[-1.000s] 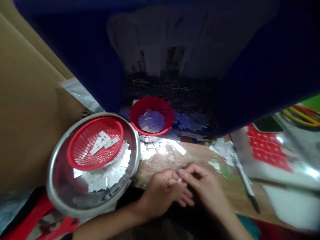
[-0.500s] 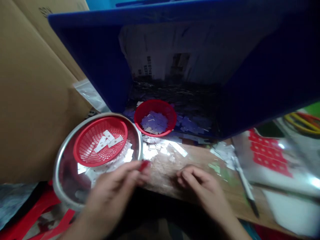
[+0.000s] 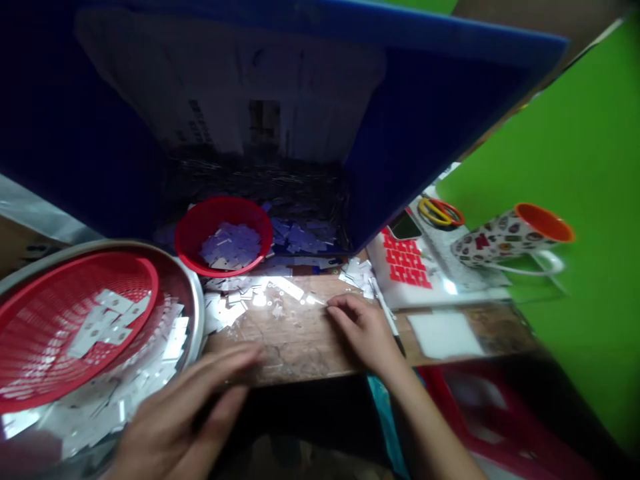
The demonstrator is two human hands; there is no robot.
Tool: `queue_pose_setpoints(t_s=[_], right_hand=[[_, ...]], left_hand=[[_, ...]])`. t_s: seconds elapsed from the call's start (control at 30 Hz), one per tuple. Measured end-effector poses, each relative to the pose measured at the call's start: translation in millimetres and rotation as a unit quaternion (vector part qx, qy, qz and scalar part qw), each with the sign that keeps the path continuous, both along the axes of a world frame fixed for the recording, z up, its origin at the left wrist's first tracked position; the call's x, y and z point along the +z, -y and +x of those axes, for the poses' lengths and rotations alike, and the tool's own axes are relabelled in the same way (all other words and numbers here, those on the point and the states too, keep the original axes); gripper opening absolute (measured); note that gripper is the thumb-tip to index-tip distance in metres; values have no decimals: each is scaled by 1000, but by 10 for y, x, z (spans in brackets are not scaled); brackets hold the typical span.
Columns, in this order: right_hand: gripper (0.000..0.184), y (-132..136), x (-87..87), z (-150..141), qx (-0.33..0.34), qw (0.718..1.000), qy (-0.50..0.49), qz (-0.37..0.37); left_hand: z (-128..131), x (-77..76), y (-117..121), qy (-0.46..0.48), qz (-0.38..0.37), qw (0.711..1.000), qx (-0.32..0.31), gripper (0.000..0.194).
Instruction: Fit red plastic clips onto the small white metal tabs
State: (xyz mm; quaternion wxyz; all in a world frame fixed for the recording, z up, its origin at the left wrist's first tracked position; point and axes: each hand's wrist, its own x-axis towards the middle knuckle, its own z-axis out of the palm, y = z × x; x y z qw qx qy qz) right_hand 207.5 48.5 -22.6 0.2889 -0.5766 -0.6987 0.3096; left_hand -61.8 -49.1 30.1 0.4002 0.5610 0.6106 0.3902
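Note:
My left hand (image 3: pixel 195 407) is at the lower left, blurred, by the rim of a metal basin (image 3: pixel 199 313). Its fingers stretch forward, the thumb stands apart, and nothing shows in it. My right hand (image 3: pixel 363 333) is over the wooden table (image 3: pixel 295 340), thumb and forefinger brought together. A small pale sliver (image 3: pixel 314 300) lies right at its fingertips; whether they grip it is unclear. Flat whitish pieces (image 3: pixel 225 310) are scattered in front of a red bowl (image 3: pixel 181 243), which holds a heap of similar pieces (image 3: pixel 233 245). A red mesh basket (image 3: pixel 30 293) with several punched plates (image 3: pixel 107 320) rests in the basin.
A large blue bin (image 3: pixel 400 133) opens toward me behind the table. On the right are a pen (image 3: pixel 385 307), a white pad (image 3: pixel 445 333), red cut-out shapes (image 3: pixel 405 260), a phone (image 3: pixel 405 225), yellow-and-orange-handled scissors (image 3: pixel 440 212) and a patterned mug (image 3: pixel 500 237). A green wall (image 3: pixel 590 147) stands beyond.
The view has turned right, bringing the mug and green wall in. The small red thing in my left hand no longer shows, and that hand has opened. My right hand has reached forward to the pieces.

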Motion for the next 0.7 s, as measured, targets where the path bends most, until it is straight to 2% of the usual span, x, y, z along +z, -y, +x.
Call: queue_pose_setpoints(t_s=[0.07, 0.13, 0.27, 0.4, 0.6, 0.7], right_hand=[[11, -22, 1, 16, 0, 999, 38, 3], [9, -48, -10, -15, 8, 997, 82, 7], [7, -119, -70, -150, 16, 990, 141, 19], [7, -178, -144, -233, 23, 989, 146, 17], [10, -211, -185, -230, 31, 994, 104, 2], [12, -269, -101, -203, 54, 992, 111, -35]], left_hand=[[211, -158, -172, -52, -10, 993, -107, 29], [359, -328, -320, -66, -36, 988, -132, 25], [429, -580, -481, -71, 22, 992, -104, 24], [354, -702, -532, -59, 60, 995, -55, 20], [305, -847, -534, 17, -25, 999, 10, 18], [314, -836, -533, 40, -14, 999, 34, 16]])
